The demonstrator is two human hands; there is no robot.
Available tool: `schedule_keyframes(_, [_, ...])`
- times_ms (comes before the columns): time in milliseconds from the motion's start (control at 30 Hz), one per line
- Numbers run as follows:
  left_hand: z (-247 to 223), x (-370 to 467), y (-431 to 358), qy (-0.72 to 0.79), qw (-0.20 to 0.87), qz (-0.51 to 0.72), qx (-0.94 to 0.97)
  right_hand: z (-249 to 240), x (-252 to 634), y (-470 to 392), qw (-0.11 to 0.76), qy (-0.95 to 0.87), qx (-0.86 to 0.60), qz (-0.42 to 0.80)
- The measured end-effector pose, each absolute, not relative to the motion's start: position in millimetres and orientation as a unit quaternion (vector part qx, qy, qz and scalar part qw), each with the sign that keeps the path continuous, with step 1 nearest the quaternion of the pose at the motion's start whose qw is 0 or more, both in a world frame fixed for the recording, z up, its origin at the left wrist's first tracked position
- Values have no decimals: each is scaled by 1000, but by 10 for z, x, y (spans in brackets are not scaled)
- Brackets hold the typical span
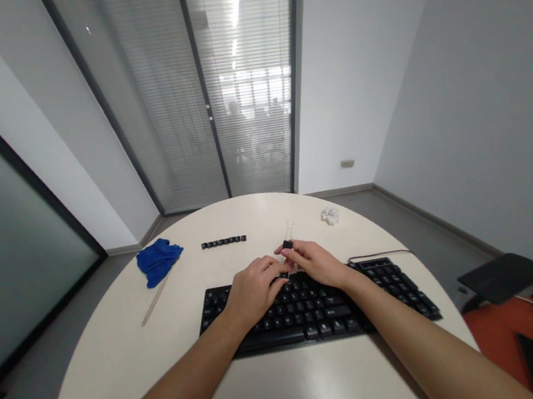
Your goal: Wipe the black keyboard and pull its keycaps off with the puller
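My right hand [313,261] is closed in a pinch on a keycap puller with thin wire prongs [290,229] pointing up and away. A small black piece [288,244] sits at the base of the prongs, by the fingertips. Close beside it, my left hand [256,287] has thumb and index finger drawn together near the keyboard's back edge; what they hold is too small to make out. Both hands are over a black keyboard [288,337] and hide part of its upper rows.
Black keycaps [224,242] lie in a row behind the keyboard. At the left are a blue cloth [157,260] and a thin wooden stick [155,302]. A crumpled white tissue [330,215] lies at the back right. The keyboard cable [381,253] runs off the round table's [123,377] right edge.
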State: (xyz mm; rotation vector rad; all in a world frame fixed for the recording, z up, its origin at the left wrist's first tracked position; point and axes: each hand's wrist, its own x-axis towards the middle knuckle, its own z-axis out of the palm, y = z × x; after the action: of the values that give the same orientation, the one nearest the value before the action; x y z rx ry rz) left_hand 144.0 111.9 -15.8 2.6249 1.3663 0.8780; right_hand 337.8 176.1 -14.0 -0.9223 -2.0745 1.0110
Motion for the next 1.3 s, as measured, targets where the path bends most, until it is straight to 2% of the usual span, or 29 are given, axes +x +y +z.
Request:
schedule_keyframes(167, [-77,1469,1085,432,-18,269,861,-111,3399,1750,311,-812,-372,327])
schedule_keyframes(367, [-42,1329,1405,528,-9,257,809,-115,3455,1795,318,-810,-416,264])
schedule_keyframes(667, [-144,1185,2119,559,-77,155,811,-108,3484,1816,299,-807,-451,237])
schedule_keyframes(1300, [-256,1030,2467,577,-78,150,799,-122,3512,1840,284,-810,-471,203])
